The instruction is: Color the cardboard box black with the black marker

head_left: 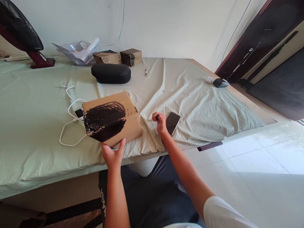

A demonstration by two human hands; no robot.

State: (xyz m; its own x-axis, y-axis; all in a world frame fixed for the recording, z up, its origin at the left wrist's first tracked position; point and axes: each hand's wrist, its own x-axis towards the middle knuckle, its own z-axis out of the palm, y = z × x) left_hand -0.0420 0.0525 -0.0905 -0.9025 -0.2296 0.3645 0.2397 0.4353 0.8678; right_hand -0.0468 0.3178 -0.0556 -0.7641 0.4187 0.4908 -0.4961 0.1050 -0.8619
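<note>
A brown cardboard box (133,126), tilted on the bed-like covered surface, carries thick black scribbles (106,117) over its top and left end. My left hand (113,153) grips its near lower edge, thumb on the side and the other fingers hidden beneath. To the right of the box, my right hand (160,123) is closed in a fist, apart from the box. A short dark end of what looks like a black marker (157,117) shows in that fist; the rest is hidden. A dark-screened phone (173,121) lies just beside my right wrist, partly covered by it.
A white cable (67,125) with a black plug (79,113) lies left of the box. Behind are a black case (111,73), two small cardboard boxes (131,57), a plastic basket (77,56), and a fan (21,28). A small pen-like item (146,72) lies on the pale green sheet (35,126).
</note>
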